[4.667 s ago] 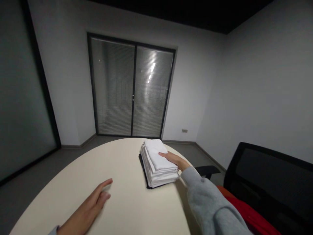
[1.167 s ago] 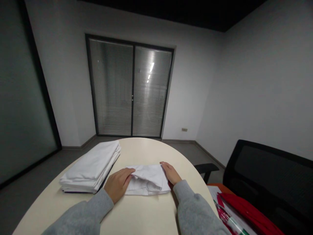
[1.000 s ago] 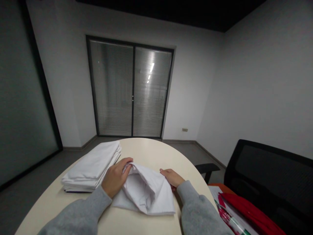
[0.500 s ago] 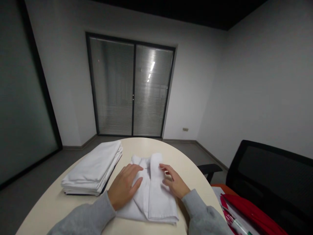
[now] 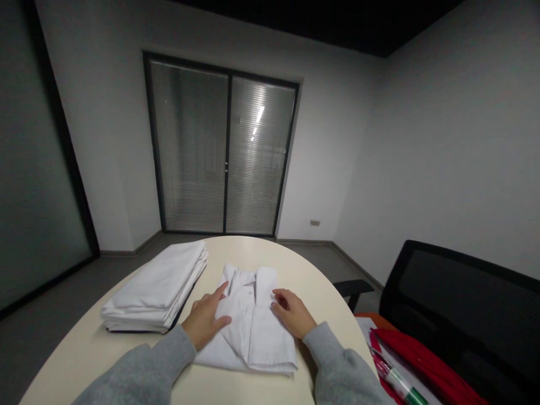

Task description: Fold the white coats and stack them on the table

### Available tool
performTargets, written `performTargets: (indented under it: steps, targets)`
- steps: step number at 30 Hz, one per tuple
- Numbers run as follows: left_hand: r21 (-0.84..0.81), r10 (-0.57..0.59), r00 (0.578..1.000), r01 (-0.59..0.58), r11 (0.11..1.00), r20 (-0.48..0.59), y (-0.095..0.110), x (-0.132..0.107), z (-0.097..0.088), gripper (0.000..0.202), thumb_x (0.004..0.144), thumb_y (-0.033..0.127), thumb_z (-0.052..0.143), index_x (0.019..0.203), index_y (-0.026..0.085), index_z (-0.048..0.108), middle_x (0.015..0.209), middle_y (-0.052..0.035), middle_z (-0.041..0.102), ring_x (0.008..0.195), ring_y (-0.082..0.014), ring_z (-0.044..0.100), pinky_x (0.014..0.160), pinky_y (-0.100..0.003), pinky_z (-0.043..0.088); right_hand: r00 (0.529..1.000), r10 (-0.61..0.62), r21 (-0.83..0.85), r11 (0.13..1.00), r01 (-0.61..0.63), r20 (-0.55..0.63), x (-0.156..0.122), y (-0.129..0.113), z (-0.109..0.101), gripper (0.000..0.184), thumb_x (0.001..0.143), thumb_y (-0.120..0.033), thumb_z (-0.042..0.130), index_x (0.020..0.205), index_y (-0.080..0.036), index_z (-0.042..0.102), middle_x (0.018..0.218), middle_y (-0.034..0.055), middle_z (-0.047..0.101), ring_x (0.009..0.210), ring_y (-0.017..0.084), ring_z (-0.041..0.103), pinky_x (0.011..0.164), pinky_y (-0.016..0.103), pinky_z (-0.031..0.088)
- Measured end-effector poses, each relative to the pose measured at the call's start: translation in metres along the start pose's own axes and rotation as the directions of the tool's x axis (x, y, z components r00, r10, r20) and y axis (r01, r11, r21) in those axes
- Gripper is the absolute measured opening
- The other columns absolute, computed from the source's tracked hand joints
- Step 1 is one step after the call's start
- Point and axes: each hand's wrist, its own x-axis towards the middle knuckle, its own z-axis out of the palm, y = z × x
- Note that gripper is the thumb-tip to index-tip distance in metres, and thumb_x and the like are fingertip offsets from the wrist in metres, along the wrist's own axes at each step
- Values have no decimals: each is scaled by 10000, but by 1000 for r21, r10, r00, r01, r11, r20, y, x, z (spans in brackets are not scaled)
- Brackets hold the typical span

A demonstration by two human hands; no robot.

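Observation:
A white button-up shirt, partly folded, lies in front of me on the round table. Its collar points away from me, and a long panel on the right is folded inward over the front. My left hand rests on the shirt's left side, with index finger and thumb spread apart. At the right edge of the folded panel is my right hand, its fingers curved and the thumb apart from them. Whether its fingertips press on the cloth is hard to see.
A stack of folded white cloth lies left of the shirt on the round table. To the right stands a black mesh chair with red items and a clear tube-like thing on its seat. Glass doors are beyond.
My left hand has shifted left and opened wider, uncovering the shirt's front and a button. My right hand stays by the right edge, fingers more curled. The view has turned slightly right.

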Motion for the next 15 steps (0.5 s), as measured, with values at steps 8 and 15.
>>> performTargets:
  steps: [8,15]
  targets:
    - [87,189,977,-180,980,-102,0,-3,6,305,820,66,485,1042,224,622,1049,-58,674,1063,-250,603,941,-397,405,998,-59,-38,997,60,24,-19,-21,-6,439,907,-409,558,1240,-148,675,1279,149,647,1210,291,565,1088,437,405]
    - [49,423,895,-420,906,-141,13,-23,-10,340,668,40,451,932,238,532,1141,-59,683,1145,-257,567,1052,-474,364,991,-18,-81,996,28,129,-40,-34,-10,567,880,-414,604,1380,-146,595,1383,146,613,1311,301,502,1155,453,324]
